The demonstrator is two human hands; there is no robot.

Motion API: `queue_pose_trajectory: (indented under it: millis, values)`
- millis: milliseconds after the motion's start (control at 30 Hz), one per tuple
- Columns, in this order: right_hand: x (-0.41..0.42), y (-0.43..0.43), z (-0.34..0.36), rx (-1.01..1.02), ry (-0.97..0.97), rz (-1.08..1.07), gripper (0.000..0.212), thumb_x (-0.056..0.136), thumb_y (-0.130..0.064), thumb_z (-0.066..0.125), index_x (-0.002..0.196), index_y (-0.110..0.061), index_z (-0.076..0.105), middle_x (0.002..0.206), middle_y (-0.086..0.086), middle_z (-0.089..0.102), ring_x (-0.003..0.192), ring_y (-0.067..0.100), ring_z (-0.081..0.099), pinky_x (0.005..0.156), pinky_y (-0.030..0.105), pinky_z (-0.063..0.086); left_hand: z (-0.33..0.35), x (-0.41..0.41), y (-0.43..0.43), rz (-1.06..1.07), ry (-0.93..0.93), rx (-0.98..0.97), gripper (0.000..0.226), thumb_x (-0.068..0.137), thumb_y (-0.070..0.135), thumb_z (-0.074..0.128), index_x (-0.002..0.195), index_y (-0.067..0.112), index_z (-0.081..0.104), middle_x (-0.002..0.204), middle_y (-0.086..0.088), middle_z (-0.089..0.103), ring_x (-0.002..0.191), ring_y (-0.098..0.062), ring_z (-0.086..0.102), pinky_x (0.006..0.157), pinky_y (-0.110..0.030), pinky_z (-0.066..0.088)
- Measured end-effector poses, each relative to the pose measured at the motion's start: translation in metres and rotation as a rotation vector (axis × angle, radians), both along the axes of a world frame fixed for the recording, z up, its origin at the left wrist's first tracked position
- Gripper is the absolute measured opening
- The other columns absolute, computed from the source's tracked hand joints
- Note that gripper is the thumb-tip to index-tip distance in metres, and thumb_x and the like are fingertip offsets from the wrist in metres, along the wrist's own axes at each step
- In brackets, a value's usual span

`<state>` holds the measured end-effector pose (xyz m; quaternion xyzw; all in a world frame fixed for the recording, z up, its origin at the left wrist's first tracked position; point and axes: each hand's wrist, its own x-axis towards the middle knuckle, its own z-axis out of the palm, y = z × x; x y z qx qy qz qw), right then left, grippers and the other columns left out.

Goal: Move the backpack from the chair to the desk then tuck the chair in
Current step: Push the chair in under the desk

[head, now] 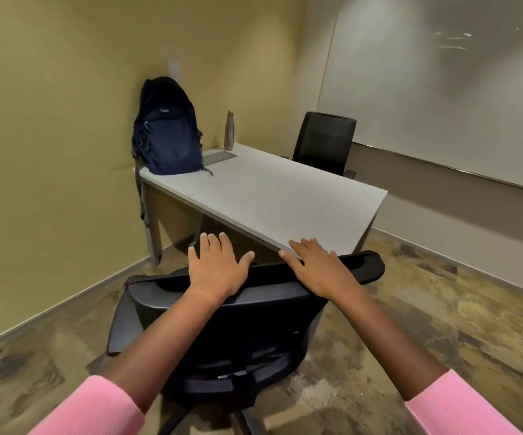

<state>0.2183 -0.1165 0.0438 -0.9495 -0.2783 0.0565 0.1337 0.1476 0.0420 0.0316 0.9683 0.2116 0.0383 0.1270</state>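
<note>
Yellow walls (65,120) meet in the corner behind the desk, and a whiteboard (442,89) covers the wall on the right, above a mottled brown floor (442,309). A grey desk (269,196) stands in that corner. Nearest the camera, a black chair (238,324) faces the desk with its back toward the person, its top edge just short of the desk's near edge. A second black chair (324,141) stands at the desk's far side. The navy backpack (167,130) sits upright on the desk's far left corner, leaning against the wall, with a strap hanging over the edge. Both arms wear pink sleeves (97,406). The left hand (216,268) lies flat on the top of the near chair's back, fingers spread and not gripping. The right hand (316,268) lies flat on the same edge, fingers spread, well apart from the left. A steel bottle (229,130) stands upright beside the backpack, near a grey flat panel (219,157) set in the desk.
</note>
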Motion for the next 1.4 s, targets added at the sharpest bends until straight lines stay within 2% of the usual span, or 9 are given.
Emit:
queue_pose_trajectory:
  millis: [167,433,533,600,667,933,1200,1300,1400]
  values:
    - [0.008,-0.024,-0.004,-0.019,-0.002,0.033,0.059,0.092,-0.055,0.015,0.135,-0.023,0.040,0.142,0.008,0.043,0.135,0.023,0.029,0.115,0.052,0.011,-0.001,-0.016,0.005,0.065,0.017,-0.017,0.070,0.093,0.055,0.019,0.142,0.005,0.019,0.150,-0.017,0.026,0.140,-0.032,0.011,0.113,-0.049,0.012]
    - [0.011,-0.044,-0.010,0.004,-0.085,0.162,0.078,0.079,-0.072,0.002,0.134,-0.032,0.038,0.144,-0.003,0.042,0.138,0.017,0.027,0.115,0.046,0.015,0.002,-0.045,0.002,0.022,-0.111,-0.011,0.063,0.092,0.056,0.023,0.129,0.012,0.048,0.136,-0.013,0.050,0.136,-0.028,0.028,0.111,-0.041,0.021]
    - [0.011,-0.042,-0.010,0.074,-0.150,0.181,0.100,0.063,-0.082,-0.014,0.126,-0.034,0.048,0.129,-0.005,0.058,0.123,0.016,0.046,0.110,0.046,0.024,0.004,-0.045,0.001,0.032,-0.289,0.047,0.055,0.091,0.055,0.029,0.098,0.017,0.069,0.083,-0.006,0.070,0.087,-0.022,0.063,0.068,-0.032,0.049]
    - [0.012,-0.038,-0.009,0.127,-0.177,0.173,0.096,0.065,-0.081,-0.009,0.120,-0.034,0.054,0.122,-0.007,0.063,0.115,0.016,0.052,0.108,0.046,0.028,0.005,-0.042,0.004,0.011,-0.364,0.073,0.051,0.092,0.049,0.034,0.073,0.017,0.069,0.048,0.002,0.053,0.049,-0.014,0.051,0.042,-0.025,0.032]
    - [0.012,-0.033,-0.008,0.171,-0.199,0.150,0.093,0.066,-0.081,-0.003,0.117,-0.033,0.058,0.120,-0.007,0.065,0.113,0.016,0.055,0.108,0.046,0.029,0.006,-0.041,0.009,-0.002,-0.395,0.078,0.050,0.093,0.041,0.037,0.058,0.014,0.060,0.039,0.003,0.037,0.039,-0.013,0.037,0.039,-0.025,0.021]
    - [-0.002,-0.007,-0.011,0.253,-0.295,0.048,0.077,0.071,-0.071,0.011,0.109,-0.031,0.065,0.111,-0.009,0.070,0.104,0.016,0.061,0.089,0.034,0.045,0.011,-0.042,0.043,-0.024,-0.412,0.066,0.054,0.092,0.027,0.047,0.042,0.021,0.029,0.035,0.003,0.023,0.033,-0.013,0.025,0.039,-0.026,0.011]
    - [-0.012,0.026,-0.016,0.269,-0.354,0.003,0.074,0.073,-0.068,0.013,0.107,-0.029,0.067,0.109,-0.008,0.071,0.105,0.014,0.062,0.088,0.032,0.048,0.006,-0.031,0.088,-0.070,-0.390,0.067,0.050,0.092,0.028,0.045,0.044,0.025,0.033,0.038,0.004,0.030,0.037,-0.012,0.032,0.040,-0.027,0.015]
    - [-0.010,0.039,-0.017,0.254,-0.370,-0.026,0.074,0.074,-0.067,0.012,0.106,-0.030,0.067,0.110,-0.008,0.071,0.106,0.013,0.062,0.085,0.030,0.049,0.007,-0.023,0.105,-0.138,-0.265,0.053,0.036,0.094,0.039,0.038,0.066,0.029,0.059,0.051,0.003,0.052,0.054,-0.020,0.051,0.043,-0.027,0.025]
    - [-0.008,0.054,-0.018,0.247,-0.377,-0.058,0.072,0.075,-0.066,0.012,0.105,-0.030,0.068,0.109,-0.009,0.071,0.105,0.012,0.063,0.084,0.029,0.049,0.004,-0.014,0.124,-0.201,-0.177,0.067,0.039,0.094,0.047,0.032,0.108,0.029,0.064,0.098,0.000,0.071,0.089,-0.021,0.062,0.059,-0.026,0.036]
